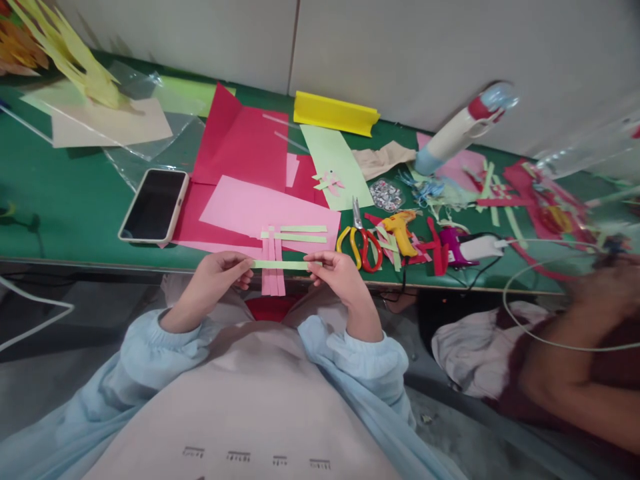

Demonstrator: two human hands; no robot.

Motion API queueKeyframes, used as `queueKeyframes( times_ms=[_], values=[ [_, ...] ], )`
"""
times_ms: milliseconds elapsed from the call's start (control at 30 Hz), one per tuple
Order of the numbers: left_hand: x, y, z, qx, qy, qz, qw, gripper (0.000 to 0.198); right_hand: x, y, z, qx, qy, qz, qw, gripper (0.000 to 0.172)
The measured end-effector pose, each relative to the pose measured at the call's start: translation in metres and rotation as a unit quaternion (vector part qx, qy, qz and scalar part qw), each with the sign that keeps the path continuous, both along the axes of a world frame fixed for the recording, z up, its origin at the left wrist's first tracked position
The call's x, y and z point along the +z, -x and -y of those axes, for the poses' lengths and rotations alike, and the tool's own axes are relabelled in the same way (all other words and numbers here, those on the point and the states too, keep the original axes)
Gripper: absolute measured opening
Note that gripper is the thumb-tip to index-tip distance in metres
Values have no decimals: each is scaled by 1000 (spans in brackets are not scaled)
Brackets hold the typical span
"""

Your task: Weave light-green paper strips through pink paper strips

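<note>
Left grip [223, 272] and right grip [339, 272] pinch a green strip [281, 265] between them

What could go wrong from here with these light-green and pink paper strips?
The thin light-green paper strip held between left hand and right hand might crease or tear if pulled hard. The pink paper strips reach past the green table's front edge, so a bump could shift them. The scissors with yellow and red handles, close by the right hand, could get knocked.

Green surface [75, 207] against a pale wall [215, 40]
A dark seam [293, 47] (nearly vertical) divides the wall; grey floor [470, 433] lies below.
</note>
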State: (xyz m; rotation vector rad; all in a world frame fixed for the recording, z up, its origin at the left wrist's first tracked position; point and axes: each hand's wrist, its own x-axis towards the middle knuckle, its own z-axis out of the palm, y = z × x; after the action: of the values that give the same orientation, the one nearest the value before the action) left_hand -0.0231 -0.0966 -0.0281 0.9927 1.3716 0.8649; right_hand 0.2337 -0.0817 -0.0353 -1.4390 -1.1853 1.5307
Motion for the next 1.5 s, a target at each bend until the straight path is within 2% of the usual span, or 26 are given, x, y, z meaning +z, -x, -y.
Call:
queueKeyframes(
  times_ms=[267,533,800,967,1200,1267,1367,1500],
  values=[
    [4,1,5,-36,20,-41,998,37,-1,-6,4,22,8,23,999,30],
    [8,-2,15,-65,48,-31,996,37,5,-2,12,77,50,35,995,30],
    [2,2,33,-114,123,15,986,42,5,-2,30,76,53,8,996,28],
    [-2,4,41,-132,143,9,981,45,5,-2,38,68,61,12,996,25],
    [-11,3,44,-126,116,-31,985,47,-9,-6,49,54,51,30,997,24],
    [-14,2,42,-128,69,-89,985,46,-13,-8,52,51,41,31,997,23],
    [-16,1,39,-133,-20,-197,971,44,-17,-10,56,41,26,29,998,21],
    [-14,-2,32,-138,-71,-264,952,44,-17,-9,59,37,16,25,999,19]
  ],
)
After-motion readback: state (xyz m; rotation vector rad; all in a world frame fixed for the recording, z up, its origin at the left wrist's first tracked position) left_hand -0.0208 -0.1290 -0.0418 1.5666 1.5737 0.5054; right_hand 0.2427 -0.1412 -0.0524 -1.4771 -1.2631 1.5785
